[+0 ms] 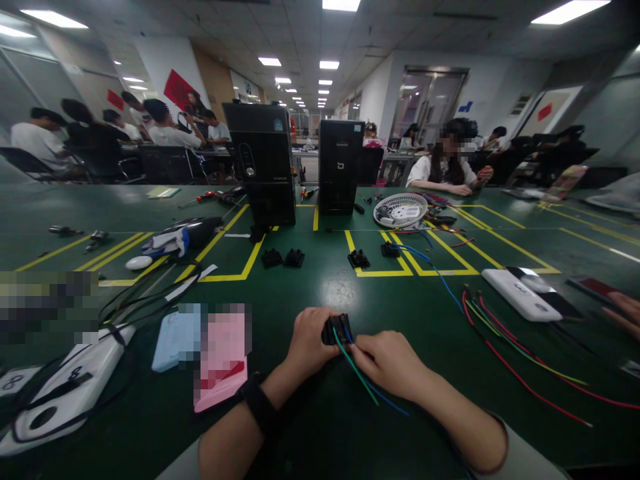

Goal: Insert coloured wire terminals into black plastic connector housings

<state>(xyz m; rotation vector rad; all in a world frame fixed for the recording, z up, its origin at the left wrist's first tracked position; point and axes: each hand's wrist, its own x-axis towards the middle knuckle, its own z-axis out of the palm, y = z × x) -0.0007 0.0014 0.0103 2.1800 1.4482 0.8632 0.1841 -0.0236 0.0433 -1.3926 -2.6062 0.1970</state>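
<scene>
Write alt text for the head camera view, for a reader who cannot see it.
Two bare hands work over a dark green table: the left hand grips a small black connector, and the right hand touches the green wire and blue wire trailing from it. Loose red wires lie to the right; two black computer towers stand farther back.

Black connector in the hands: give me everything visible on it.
The black connector is a small blocky housing, plastic by its look, held over the green table. The left hand grips its left side; the right hand pinches at its right. A green wire and a blue wire run out of it towards the wearer.
</scene>
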